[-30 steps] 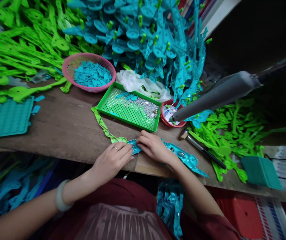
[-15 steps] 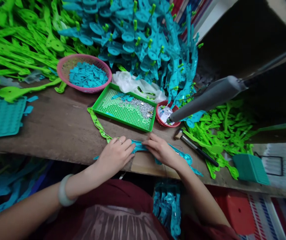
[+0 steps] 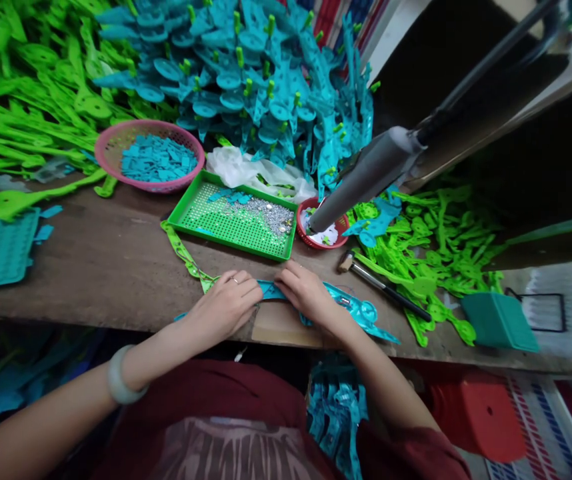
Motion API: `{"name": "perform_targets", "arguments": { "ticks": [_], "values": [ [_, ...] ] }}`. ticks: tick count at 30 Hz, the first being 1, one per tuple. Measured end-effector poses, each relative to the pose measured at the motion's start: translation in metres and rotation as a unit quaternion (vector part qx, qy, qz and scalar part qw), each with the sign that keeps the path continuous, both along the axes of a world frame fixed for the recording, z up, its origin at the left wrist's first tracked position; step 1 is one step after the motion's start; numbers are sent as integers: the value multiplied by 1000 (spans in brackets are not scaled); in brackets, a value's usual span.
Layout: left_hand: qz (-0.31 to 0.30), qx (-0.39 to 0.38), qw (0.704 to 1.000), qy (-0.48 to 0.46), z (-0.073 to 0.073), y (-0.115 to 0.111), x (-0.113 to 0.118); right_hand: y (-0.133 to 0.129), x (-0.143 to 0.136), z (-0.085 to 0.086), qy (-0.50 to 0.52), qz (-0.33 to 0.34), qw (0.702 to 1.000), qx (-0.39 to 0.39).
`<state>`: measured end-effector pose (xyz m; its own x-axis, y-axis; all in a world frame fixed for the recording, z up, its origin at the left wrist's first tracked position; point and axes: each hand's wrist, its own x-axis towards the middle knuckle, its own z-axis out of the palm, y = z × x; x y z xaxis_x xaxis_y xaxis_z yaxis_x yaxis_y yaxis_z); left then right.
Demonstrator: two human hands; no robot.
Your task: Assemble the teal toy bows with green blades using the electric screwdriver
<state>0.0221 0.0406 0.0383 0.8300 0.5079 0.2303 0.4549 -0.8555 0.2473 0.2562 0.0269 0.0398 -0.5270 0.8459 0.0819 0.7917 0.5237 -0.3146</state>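
Note:
A long blue plastic part (image 3: 270,290) lies along the front of the wooden table, with both hands on it. My left hand (image 3: 233,300), a ring on one finger, has its fingers curled over the left stretch of the part. My right hand (image 3: 303,290) pinches the part just to the right, its fingertips hidden against the plastic. Beyond my right wrist the blue part's hollow inner side faces up, with a small metallic piece in it. From under my left hand a green plastic arm (image 3: 186,257) runs up and left; its join is hidden.
Behind my hands stand a green perforated tray (image 3: 231,247) of small metal bits, a pink basket (image 3: 141,187) of blue pieces and a red basket (image 3: 323,245). A grey cylindrical tool (image 3: 366,177) hangs over the red basket. A hammer (image 3: 386,287) lies right, near piled green parts (image 3: 426,260).
The view has shifted, so most tabletop things sit farther left. More of the blue part's inner side shows on the right. Both hands stay on it with little movement.

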Motion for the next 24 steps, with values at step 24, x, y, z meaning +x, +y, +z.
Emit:
{"name": "perform_targets", "arguments": {
  "ticks": [24],
  "values": [
    [-91, 54, 994, -40, -3, 19, 18, 10, 93, 111, 53, 157, 969, -184]
  ]
}}
